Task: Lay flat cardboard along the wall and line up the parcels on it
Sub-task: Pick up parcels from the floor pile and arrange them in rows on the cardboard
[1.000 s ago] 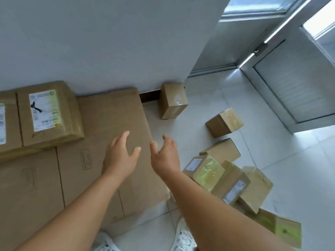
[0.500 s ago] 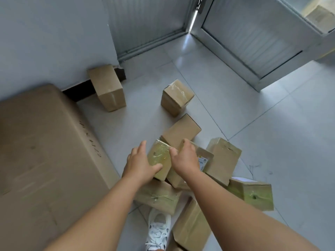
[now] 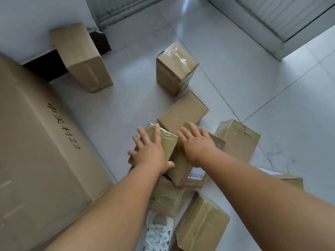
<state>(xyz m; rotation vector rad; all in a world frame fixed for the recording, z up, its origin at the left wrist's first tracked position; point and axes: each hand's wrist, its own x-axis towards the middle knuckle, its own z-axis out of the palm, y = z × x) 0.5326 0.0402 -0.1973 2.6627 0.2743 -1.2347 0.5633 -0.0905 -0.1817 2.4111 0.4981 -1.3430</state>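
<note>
- Cardboard parcels lie in a loose heap on the tiled floor (image 3: 253,91), partly stacked and overlapping, with two more standing apart nearer the wall.
- Left hand (image 3: 151,151) lies on the tape-wrapped parcel (image 3: 167,142) at the top of the heap. Its fingers (image 3: 156,131) are spread over the top face and the thumb sits at the near lower edge, so the hold looks begun but not closed.
- Right hand (image 3: 198,145) lies flat on the labelled parcel (image 3: 184,171) just beside it, fingers extended and released, gripping nothing.
- Risk: both parcels are tilted and rest on others. Lifting one is likely to shift its neighbours, and the plain brown parcel (image 3: 182,113) touching their far edges could slide.
- Risk: the glossy tape may prove slippery under a flat palm, so a firm hold on opposite faces seems advisable.
- Risk: a white shoe (image 3: 157,232) stands just beside the near edge of the heap, where a dropped parcel could land.
- Flat cardboard (image 3: 36,151), bearing handwritten characters, lies on the floor at the left with its far end towards the wall (image 3: 32,19). The visible part carries no parcels.
</note>
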